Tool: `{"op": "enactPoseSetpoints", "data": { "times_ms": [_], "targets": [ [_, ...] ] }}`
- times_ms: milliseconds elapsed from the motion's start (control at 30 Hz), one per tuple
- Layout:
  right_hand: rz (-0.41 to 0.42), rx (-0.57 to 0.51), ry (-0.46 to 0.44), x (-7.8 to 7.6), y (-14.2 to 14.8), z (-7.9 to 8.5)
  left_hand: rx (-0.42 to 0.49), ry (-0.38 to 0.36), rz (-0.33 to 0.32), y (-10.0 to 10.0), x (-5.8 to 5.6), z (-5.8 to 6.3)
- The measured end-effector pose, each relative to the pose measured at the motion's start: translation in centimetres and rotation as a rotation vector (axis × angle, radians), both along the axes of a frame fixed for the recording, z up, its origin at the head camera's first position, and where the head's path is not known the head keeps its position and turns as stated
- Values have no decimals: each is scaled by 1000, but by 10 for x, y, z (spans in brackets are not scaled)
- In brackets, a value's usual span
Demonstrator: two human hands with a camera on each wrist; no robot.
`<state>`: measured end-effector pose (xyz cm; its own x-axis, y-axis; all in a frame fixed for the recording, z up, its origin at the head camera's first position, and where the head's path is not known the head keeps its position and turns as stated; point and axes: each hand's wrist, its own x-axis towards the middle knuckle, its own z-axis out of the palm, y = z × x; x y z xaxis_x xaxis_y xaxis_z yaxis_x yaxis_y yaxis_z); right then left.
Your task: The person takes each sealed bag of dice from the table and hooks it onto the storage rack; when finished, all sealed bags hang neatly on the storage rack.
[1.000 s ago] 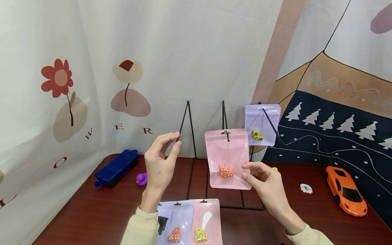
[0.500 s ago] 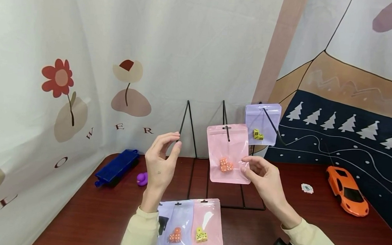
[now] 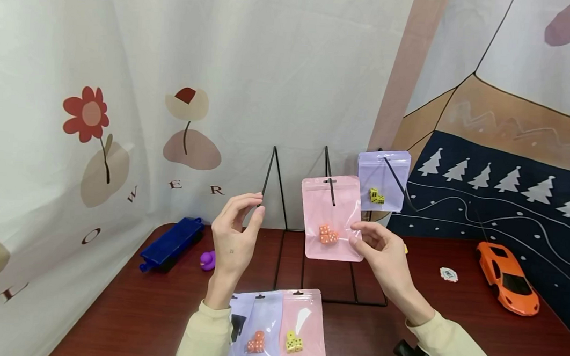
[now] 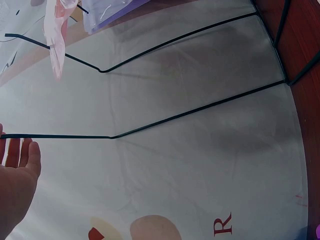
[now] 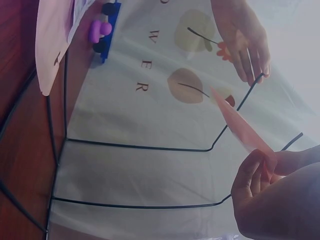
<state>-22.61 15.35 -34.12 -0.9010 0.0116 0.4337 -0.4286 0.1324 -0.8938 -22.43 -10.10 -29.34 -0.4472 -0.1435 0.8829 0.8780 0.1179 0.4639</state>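
My right hand point(image 3: 389, 264) pinches the lower right edge of a pink zip bag point(image 3: 334, 210) with orange dice inside. The middle prong of a black wire rack point(image 3: 356, 302) passes through the bag's hang hole. In the right wrist view the pink bag appears edge-on between thumb and fingers. My left hand point(image 3: 233, 237) is raised at the left and pinches the tip of the rack's left prong point(image 4: 65, 136). A purple bag point(image 3: 367, 174) with yellow dice hangs on the right prong.
In front of the rack lie overlapping purple bags point(image 3: 268, 317) and a pink bag point(image 3: 304, 313) with yellow dice. A blue toy vehicle point(image 3: 172, 244) and purple duck point(image 3: 207, 260) are at left. An orange toy car point(image 3: 508, 278) and a chip point(image 3: 448, 274) are at right.
The pink bag has moved up and back along the middle prong, with my right hand rising along with it. My left hand has stayed in place.
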Motion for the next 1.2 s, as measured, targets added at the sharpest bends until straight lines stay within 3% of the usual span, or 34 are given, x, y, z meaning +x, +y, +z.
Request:
{"op": "enactPoseSetpoints", "data": {
  "times_ms": [600, 1200],
  "targets": [
    [15, -85, -11, -17, -6, 4, -11, -2, 20, 2, 1, 1],
    [-38, -55, -30, -33, -4, 9, -29, 24, 41, 2, 2, 3]
  ]
}}
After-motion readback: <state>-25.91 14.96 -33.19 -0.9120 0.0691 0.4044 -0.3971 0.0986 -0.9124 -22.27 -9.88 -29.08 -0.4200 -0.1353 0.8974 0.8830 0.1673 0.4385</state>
